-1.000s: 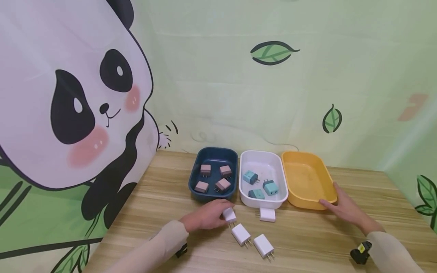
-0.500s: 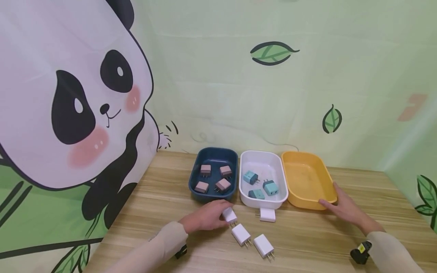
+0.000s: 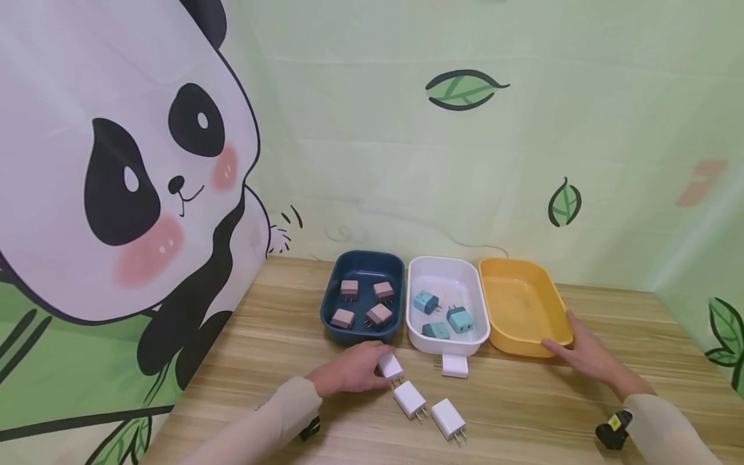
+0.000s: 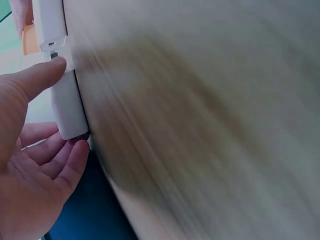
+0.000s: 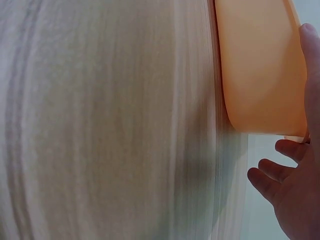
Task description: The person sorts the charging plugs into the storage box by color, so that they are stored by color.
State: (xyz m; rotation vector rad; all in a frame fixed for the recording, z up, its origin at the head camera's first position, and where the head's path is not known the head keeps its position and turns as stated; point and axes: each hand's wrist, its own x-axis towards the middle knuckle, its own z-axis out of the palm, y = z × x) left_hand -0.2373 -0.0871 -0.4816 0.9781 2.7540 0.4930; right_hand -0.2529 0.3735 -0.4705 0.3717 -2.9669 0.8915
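My left hand (image 3: pixel 351 369) pinches a white plug-in charger (image 3: pixel 390 366) by its ends, just in front of the dark blue tray. The left wrist view shows the thumb at one end of this charger (image 4: pixel 69 107) and the fingertips at the other, low over the wood. Three more white chargers lie close by: one (image 3: pixel 410 400) right beside the held one, another (image 3: pixel 449 418) nearer me, the third (image 3: pixel 455 365) against the white tray's front. My right hand (image 3: pixel 589 352) rests at the front right corner of the yellow tray (image 3: pixel 526 349), thumb on its front, fingers along its side, some held free.
Standing side by side at the back are the dark blue tray (image 3: pixel 401 274) with several pink chargers (image 3: pixel 380 314), the white tray (image 3: pixel 450 271) with three teal chargers (image 3: pixel 460 319), and the yellow one, bare inside. A printed cloth (image 3: pixel 372 142) hangs behind the wooden table (image 3: pixel 279 297).
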